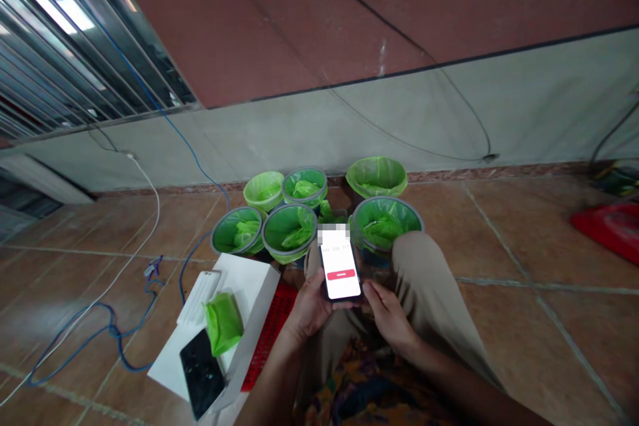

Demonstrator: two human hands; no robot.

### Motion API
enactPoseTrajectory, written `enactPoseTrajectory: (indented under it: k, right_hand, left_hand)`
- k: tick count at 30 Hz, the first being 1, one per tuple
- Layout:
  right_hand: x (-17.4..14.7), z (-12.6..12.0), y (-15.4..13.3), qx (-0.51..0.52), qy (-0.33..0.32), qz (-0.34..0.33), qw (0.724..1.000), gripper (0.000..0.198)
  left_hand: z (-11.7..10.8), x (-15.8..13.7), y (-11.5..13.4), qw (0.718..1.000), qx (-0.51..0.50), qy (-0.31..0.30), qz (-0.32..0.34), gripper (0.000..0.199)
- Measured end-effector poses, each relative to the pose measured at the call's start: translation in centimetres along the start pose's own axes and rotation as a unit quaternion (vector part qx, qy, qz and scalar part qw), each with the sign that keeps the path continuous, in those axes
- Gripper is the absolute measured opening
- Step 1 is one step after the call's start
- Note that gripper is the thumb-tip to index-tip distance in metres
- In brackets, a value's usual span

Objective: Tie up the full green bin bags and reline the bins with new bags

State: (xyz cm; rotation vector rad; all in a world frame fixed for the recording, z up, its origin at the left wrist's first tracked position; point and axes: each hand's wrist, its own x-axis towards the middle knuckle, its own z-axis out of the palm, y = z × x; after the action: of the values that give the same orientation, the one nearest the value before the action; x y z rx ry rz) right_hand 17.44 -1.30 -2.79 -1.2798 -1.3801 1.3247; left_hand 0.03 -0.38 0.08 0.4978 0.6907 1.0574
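So the phone (341,273) is front and centre, upright above the lap with its screen facing the wearer. The left hand (310,306) is gripping it along the left side and bottom edge. The right hand (392,316) is half curled, fingers at the lower right corner; can't tell if it's really gripping or just touching.

Readable stuff: the lit white screen has a row of digits, looks like 00 00 0-something, last one's too soft to call. Below that there's a red button with tiny white lettering I can't make out. The top of the screen is pixelated.

On the near left, a white box (252,273) carries a bright green packet (223,325), a dark-screened device (202,373) and a slim white item (198,294). A red basket (269,333) sits just right of the box. Six bins (273,223) with green liners stand farther off, toward the wall (279,133).
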Motion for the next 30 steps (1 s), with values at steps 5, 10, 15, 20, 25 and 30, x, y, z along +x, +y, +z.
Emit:
enactPoseTrajectory:
  k: [5,10,15,20,25,30]
  right_hand:
    - [-0.11,0.03,-0.11,-0.001,0.004,-0.001,1.000,0.048]
    - [-0.05,0.08,-0.05,0.007,0.002,-0.006,1.000,0.046]
    - [-0.04,0.12,0.16,0.013,0.001,0.006,1.000,0.046]
    - [-0.10,0.11,0.00,0.012,0.002,0.005,1.000,0.048]
    - [-0.11,0.08,-0.17,-0.003,0.001,0.005,1.000,0.049]
    - [-0.09,0.07,0.01,-0.008,0.002,0.005,1.000,0.049]
  left_hand:
    - [0.17,-0.06,0.04,1.000,-0.001,0.014,0.003,0.045]
    - [-0.12,0.02,-0.08,1.000,-0.006,0.003,-0.003,0.044]
    - [-0.30,0.12,-0.15,1.000,-0.009,-0.002,0.000,0.046]
    - [-0.28,0.11,-0.17,1.000,-0.009,-0.005,0.000,0.043]
    - [-0.19,0.11,-0.13,1.000,-0.004,0.002,0.000,0.041]
    - [-0.03,0.12,-0.10,1.000,-0.007,0.001,0.000,0.043]
